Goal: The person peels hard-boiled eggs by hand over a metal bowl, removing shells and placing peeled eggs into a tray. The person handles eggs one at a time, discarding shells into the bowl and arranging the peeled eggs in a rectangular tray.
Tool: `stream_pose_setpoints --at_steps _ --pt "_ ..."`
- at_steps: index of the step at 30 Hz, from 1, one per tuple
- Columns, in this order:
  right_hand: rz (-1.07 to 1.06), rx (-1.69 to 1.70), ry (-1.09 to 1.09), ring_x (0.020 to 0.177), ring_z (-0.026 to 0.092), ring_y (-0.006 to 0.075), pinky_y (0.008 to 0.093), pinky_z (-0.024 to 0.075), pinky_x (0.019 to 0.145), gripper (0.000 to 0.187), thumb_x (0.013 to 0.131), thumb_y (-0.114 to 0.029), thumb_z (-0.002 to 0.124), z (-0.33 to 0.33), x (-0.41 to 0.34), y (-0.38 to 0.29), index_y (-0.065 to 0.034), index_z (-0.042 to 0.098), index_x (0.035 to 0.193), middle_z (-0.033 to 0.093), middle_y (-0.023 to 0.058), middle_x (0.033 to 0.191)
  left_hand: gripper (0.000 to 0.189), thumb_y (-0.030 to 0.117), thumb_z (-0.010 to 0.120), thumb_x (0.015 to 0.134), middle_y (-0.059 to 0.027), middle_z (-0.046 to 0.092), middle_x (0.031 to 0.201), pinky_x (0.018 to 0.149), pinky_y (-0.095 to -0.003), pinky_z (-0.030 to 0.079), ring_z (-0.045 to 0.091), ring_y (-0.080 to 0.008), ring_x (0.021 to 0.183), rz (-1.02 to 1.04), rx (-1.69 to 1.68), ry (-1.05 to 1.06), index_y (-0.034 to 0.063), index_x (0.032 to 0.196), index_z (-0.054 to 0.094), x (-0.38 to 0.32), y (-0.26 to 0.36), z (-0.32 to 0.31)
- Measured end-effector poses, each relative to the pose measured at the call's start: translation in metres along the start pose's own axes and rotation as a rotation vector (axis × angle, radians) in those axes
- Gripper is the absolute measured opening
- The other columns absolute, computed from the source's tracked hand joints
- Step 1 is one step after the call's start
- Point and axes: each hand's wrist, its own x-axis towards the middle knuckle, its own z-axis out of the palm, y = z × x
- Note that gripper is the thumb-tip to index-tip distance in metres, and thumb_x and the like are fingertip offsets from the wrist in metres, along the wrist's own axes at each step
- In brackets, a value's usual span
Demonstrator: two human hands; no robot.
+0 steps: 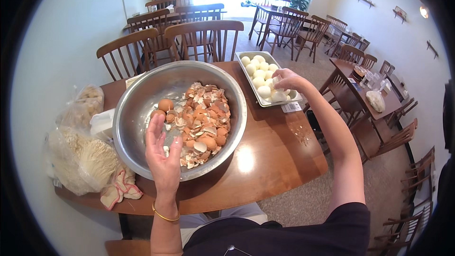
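A large stainless steel bowl (pixel 135 149) stands on the wooden table (pixel 270 156). Cracked brown eggshells (pixel 206 121) are heaped in its right half, and brown unpeeled eggs (pixel 165 105) lie left of the heap. My left hand (pixel 163 153) is over the bowl's near left side, palm up with fingers apart, holding nothing; a white shell fragment sticks to its thumb. At the right, a rectangular metal tray (pixel 250 86) holds many peeled white eggs (pixel 263 91). Above the tray's right side, my right hand (pixel 288 79) has its fingers around a peeled egg (pixel 276 80).
Clear plastic bags of enoki mushrooms (pixel 96 160) and other food (pixel 89 96) sit left of the bowl, beside a red-edged cloth (pixel 121 188). Shell crumbs (pixel 301 136) lie near the right table edge. Wooden chairs (pixel 209 30) stand beyond the table.
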Motion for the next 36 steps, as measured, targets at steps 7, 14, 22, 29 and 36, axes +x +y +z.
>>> stream_pose_setpoints --at_steps 7,14,22,29,36 --pt "-0.155 -0.295 0.029 0.109 0.063 0.0282 0.0360 0.0499 0.094 0.053 0.078 -0.026 0.073 -0.012 0.010 -0.012 -0.0010 0.063 0.124 0.066 0.0211 0.120 0.063 -0.003 0.057 0.089 -0.0160 0.042 0.147 0.114 -0.0426 0.029 0.037 -0.0247 0.140 -0.015 -0.010 0.011 0.0009 0.148 0.033 0.000 0.003 -0.004" --pt "-0.498 -0.074 0.189 0.096 0.068 0.0277 0.0354 0.0525 0.087 0.030 0.083 -0.014 0.062 0.007 -0.012 -0.103 0.0000 0.068 0.108 0.071 0.0174 0.100 0.058 0.018 0.049 0.101 -0.0147 0.034 0.149 0.109 -0.0403 0.034 0.042 -0.0243 0.133 0.072 -0.367 0.492 0.0017 0.150 0.023 0.003 0.002 -0.005" --pt "-0.960 -0.147 -0.213 0.098 0.067 0.0284 0.0377 0.0524 0.088 0.030 0.079 -0.004 0.061 0.152 -0.016 -0.256 -0.0005 0.068 0.108 0.070 0.0163 0.104 0.064 0.038 0.043 0.103 -0.0154 0.026 0.154 0.111 -0.0405 0.029 0.035 -0.0246 0.136 0.048 -0.574 0.660 0.0032 0.152 0.019 0.003 -0.002 -0.017" --pt "-1.269 -0.638 -0.105 0.113 0.056 0.0309 0.0467 0.0446 0.098 0.035 0.071 -0.008 0.067 0.255 -0.008 -0.299 -0.0096 0.069 0.107 0.066 0.0078 0.109 0.066 0.040 0.048 0.102 -0.0144 0.030 0.151 0.111 -0.0427 0.031 0.038 -0.0253 0.133 0.006 -0.594 0.658 0.0034 0.151 0.023 0.006 -0.002 -0.017" --pt "-0.980 -0.254 -0.200 0.089 0.066 0.0341 0.0451 0.0512 0.081 0.027 0.071 -0.020 0.071 0.201 -0.018 -0.292 -0.0047 0.069 0.093 0.070 0.0128 0.093 0.063 0.028 0.053 0.100 -0.0133 0.029 0.152 0.111 -0.0396 0.029 0.037 -0.0228 0.134 -0.060 -0.538 0.555 0.0026 0.151 0.024 0.006 -0.007 -0.019"
